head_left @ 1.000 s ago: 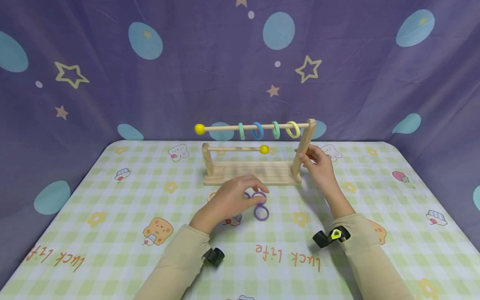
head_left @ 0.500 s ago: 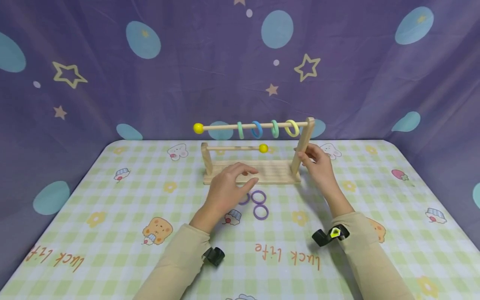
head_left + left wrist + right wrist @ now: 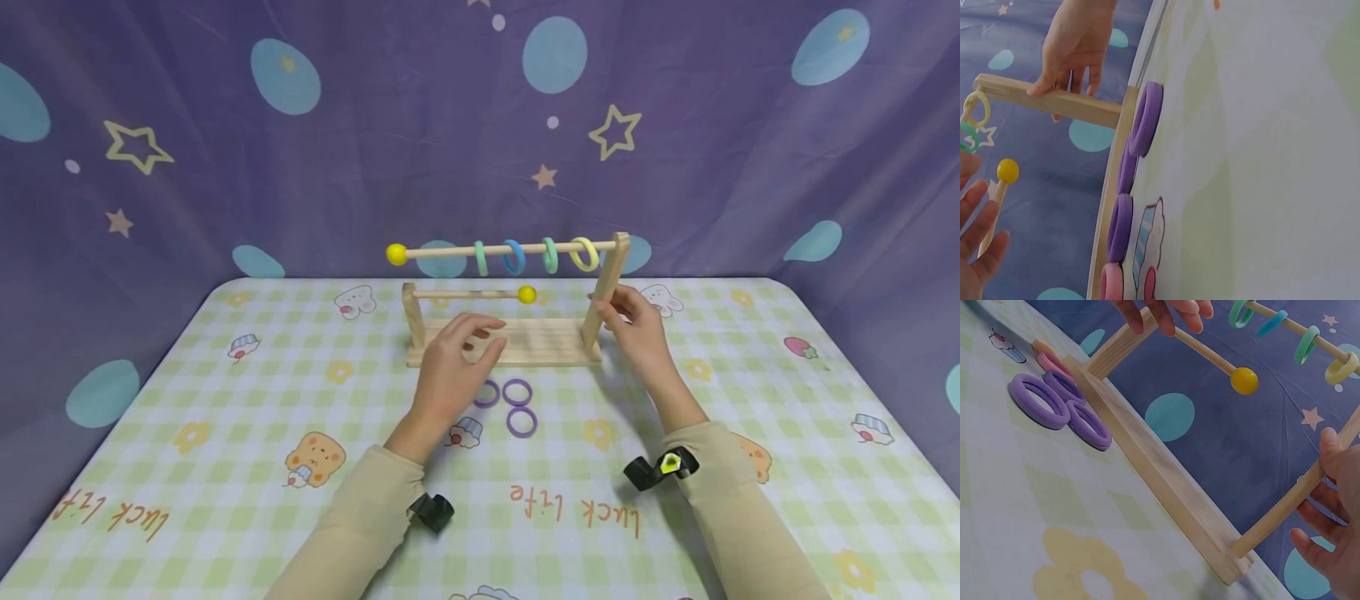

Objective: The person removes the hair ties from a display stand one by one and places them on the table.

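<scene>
**Right hand steadies the rack post, left hand hovers with nothing in it**

The right hand wraps its fingers and thumb round the tall post at the right end of the wooden rack, about midway up; the right wrist view shows the thumb on one side of the post and the fingers on the other. That hold looks meant to keep the light rack from sliding or tipping on the table. The forearm lies low, reaching forward from its beige sleeve.

The left hand is raised over the front edge of the rack's base, fingers spread and loosely bent, gripping nothing. It points toward the short lower rod, which ends in a yellow ball and carries no rings.

Just in front of the base, three purple rings lie flat and close together beside the left hand, within easy reach. The wrist views show a pink ring and a peach one lying further along the same edge, hidden under the hand in the head view.

The long upper rod holds four hanging rings: green, blue, green and yellow. A purple curtain with stars and dots hangs behind.
</scene>
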